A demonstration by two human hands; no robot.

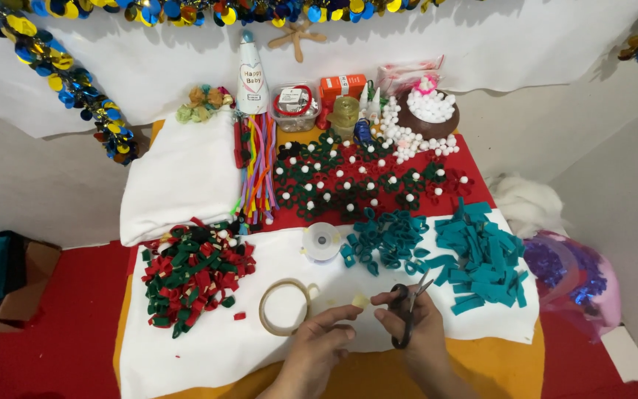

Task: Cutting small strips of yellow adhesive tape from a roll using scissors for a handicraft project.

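While white cloth [208,355] covers the table | right hand [415,325] grips scissors [407,307] | left hand [323,336] pinches tape piece [361,300]

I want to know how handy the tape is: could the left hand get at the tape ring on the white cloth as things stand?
Probably yes. The tape ring lies flat on the white cloth just beside the left hand, with only bare cloth between them. The right hand holds the scissors on the far side.
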